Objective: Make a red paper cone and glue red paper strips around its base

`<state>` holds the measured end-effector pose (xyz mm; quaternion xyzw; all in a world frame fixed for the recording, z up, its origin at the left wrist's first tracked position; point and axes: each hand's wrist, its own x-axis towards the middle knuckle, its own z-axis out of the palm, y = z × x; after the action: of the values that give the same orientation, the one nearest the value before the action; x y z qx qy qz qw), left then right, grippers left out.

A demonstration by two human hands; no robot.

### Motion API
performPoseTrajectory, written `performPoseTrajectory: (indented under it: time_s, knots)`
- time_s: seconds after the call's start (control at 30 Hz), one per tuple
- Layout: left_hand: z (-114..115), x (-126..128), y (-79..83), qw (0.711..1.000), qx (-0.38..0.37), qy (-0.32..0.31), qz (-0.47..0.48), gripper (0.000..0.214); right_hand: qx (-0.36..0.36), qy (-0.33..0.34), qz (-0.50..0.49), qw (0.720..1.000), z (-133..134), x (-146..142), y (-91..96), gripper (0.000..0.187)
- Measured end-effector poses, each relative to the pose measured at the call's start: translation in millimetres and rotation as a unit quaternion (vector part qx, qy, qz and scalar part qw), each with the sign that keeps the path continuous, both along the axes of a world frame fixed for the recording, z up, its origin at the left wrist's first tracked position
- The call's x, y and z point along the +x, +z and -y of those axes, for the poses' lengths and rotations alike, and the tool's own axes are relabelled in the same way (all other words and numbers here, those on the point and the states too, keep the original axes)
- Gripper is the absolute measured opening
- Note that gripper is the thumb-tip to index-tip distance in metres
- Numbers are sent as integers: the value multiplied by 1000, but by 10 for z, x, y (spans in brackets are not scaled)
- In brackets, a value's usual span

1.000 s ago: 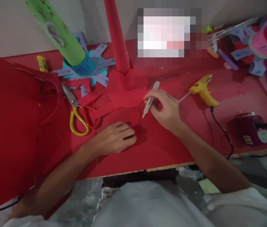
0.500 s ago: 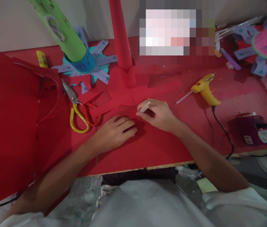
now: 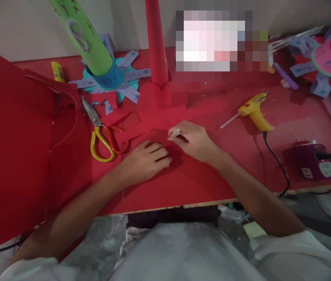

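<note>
My right hand (image 3: 193, 141) pinches a white pen (image 3: 176, 133) between thumb and fingers, over a sheet of red paper (image 3: 165, 187). Where the pen's tip meets the sheet is too small to make out. Flat on the same sheet lies my left hand (image 3: 147, 160), fingers loosely bent and holding nothing. Just beyond both hands is a red paper piece with strips (image 3: 159, 117), and a tall red paper tube (image 3: 157, 47) rises from it. Scissors with yellow and red handles (image 3: 102, 142) lie left of my left hand, blades pointing away.
To the right are a yellow glue gun (image 3: 257, 113) with its cord and a purple power outlet box (image 3: 308, 158). A green tube (image 3: 90, 47) stands in a blue base (image 3: 109, 78) at back left. A large red board (image 3: 9, 148) fills the left side.
The white pen's visible end has swung lower and looks shorter. My right hand has shifted slightly. The left hand stays on the paper, while the whole view has moved a little.
</note>
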<state>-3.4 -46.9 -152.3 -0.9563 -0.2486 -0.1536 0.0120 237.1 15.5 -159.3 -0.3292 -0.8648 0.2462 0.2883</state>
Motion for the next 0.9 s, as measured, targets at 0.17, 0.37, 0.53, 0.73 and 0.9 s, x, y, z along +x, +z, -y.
performPoseTrajectory:
  time_s: [0.17,0.37,0.53,0.73,0.9]
  knots:
    - [0,6,0,1000,-2,4,0,13,8,-17,-1,1000,-8,12,-14,32]
    - [4,3,1,1000,-2,3,-9,13,-20,-26,-7,999,-63,24,-48,32]
    - [-8,3,15,1000,2,2,-6,12,-13,-43,-27,999,-53,52,15,31]
    - [-10,10,30,1000,9,1,-11,10,-21,-10,-38,999,6,-17,28,31]
    - [-7,21,30,1000,5,1,-7,11,-20,-23,-3,1000,-81,-39,-77,34]
